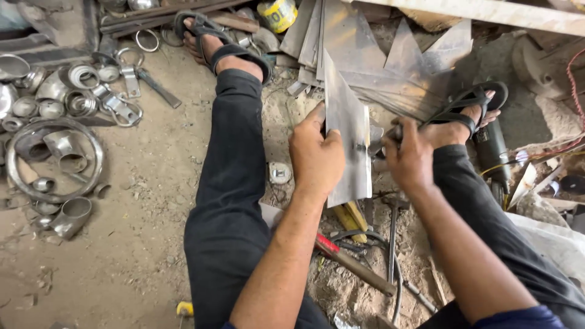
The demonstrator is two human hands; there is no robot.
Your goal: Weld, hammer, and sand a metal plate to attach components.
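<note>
I sit on a dirt floor with my legs spread, in dark trousers and black sandals. My left hand [315, 155] grips the near edge of a shiny sheet-metal piece [348, 131] that stands on edge between my legs. On the sheet's right side my right hand [409, 159] is closed around something small and dark; what it is stays hidden by the fingers. My right foot [469, 113] rests just beyond that hand.
A stack of cut steel sheets [390, 55] lies ahead. Steel rings, pipe elbows and brackets [58, 122] litter the floor at left. An angle grinder [492, 155] lies by my right foot. A hammer [356, 265] and metal rods lie between my legs. A yellow can [277, 13] stands at the back.
</note>
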